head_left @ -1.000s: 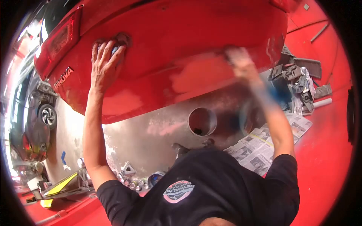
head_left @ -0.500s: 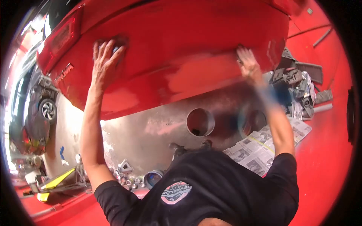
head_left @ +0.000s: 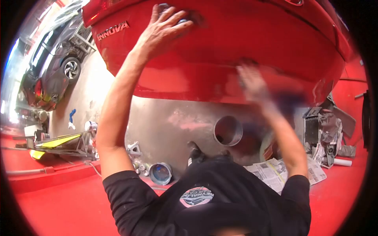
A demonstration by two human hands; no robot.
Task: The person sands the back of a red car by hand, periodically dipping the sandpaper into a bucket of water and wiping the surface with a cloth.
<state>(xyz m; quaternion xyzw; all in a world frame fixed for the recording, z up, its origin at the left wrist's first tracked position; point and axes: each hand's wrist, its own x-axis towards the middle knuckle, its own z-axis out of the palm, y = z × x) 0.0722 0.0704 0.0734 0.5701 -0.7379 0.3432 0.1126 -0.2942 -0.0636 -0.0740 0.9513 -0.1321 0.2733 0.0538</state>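
A glossy red car panel (head_left: pixel 220 43) with an INNOVA badge (head_left: pixel 113 30) fills the top of the head view. My left hand (head_left: pixel 165 29) rests on its upper part, fingers spread over a small dark-and-bluish object (head_left: pixel 182 21) pressed to the surface; what it is, I cannot make out. Lower down and to the right, my right hand (head_left: pixel 253 82) is on the panel near a paler patch, smeared by motion. Whether it holds anything is hidden by the blur.
Below the panel stand a round metal bucket (head_left: pixel 228 131) and a smaller blue-stained can (head_left: pixel 160 173). Newspaper (head_left: pixel 271 173) lies on the right, beside piled dark car parts (head_left: pixel 328 129). A dark car (head_left: pixel 51 67) stands at left, near a yellow-striped frame (head_left: pixel 59 141).
The view has shifted, so the panel sits further right. My left hand is higher on the panel and further from the badge; my right hand has moved closer to it and is more blurred.
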